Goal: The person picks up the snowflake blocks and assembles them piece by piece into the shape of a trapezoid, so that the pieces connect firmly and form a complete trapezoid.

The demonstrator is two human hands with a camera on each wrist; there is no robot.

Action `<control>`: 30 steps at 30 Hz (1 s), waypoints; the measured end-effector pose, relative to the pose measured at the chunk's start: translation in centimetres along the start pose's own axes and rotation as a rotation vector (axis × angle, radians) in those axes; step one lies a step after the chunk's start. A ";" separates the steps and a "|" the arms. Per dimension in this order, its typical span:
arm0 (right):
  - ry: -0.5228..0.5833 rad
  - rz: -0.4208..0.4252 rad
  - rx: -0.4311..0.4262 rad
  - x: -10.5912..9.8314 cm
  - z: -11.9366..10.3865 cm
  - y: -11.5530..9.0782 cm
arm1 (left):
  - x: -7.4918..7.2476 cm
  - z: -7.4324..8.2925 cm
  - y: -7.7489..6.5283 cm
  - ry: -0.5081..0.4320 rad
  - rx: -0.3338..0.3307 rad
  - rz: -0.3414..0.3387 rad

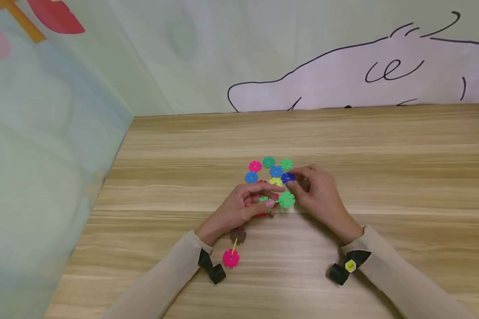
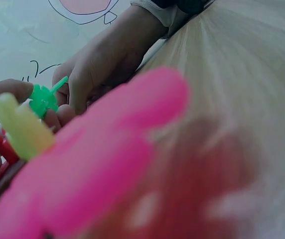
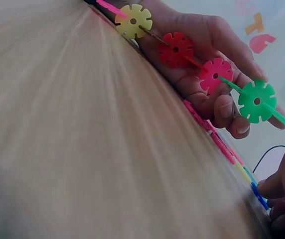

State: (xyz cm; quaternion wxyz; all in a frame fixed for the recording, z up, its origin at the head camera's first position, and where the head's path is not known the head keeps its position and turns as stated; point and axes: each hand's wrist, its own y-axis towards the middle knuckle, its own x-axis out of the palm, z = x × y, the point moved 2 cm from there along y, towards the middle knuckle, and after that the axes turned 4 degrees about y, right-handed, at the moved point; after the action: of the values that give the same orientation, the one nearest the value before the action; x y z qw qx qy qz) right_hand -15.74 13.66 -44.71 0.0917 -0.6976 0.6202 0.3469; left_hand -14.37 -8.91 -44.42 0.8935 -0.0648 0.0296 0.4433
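My left hand [image 1: 239, 208] holds a chain of slotted plastic snowflake discs, thumb and fingers pinching it near its green end disc [image 1: 287, 200]. The chain hangs back past the wrist to a pink disc [image 1: 231, 258]. In the right wrist view, a yellow disc [image 3: 130, 29], a red disc [image 3: 172, 56] and a pink disc [image 3: 213, 79] lead to the green disc [image 3: 251, 110]. My right hand [image 1: 323, 195] pinches a dark blue disc [image 1: 288, 178] at tabletop level, with thumb and forefinger at its edge. A blurred pink disc [image 2: 97, 159] covers much of the left wrist view.
Several loose discs lie on the wooden table [image 1: 175, 164] beyond my hands, among them a pink disc [image 1: 255, 166], a teal disc [image 1: 268, 162], a light green disc [image 1: 286, 164], a blue disc [image 1: 251, 177] and a yellow disc [image 1: 276, 182]. A wall with drawings stands behind the table.
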 end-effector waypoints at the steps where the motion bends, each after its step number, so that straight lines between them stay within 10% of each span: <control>1: -0.008 0.002 0.002 0.0 0.0 0.0 | 0.0 0.0 0.0 -0.001 0.003 -0.001; 16: -0.051 0.040 0.078 0.2 -0.1 0.3 | 0.0 -0.1 -0.1 -0.008 0.018 -0.004; 30: 0.249 0.063 0.032 -0.4 0.4 -1.0 | 0.0 0.0 -0.1 -0.036 0.004 0.008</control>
State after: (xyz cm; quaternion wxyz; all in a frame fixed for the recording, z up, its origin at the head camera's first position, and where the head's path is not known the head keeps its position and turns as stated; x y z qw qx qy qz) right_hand -14.97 14.41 -45.05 0.0144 -0.7139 0.6538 0.2504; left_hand -14.28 -8.95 -44.38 0.8923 -0.0550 0.0148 0.4479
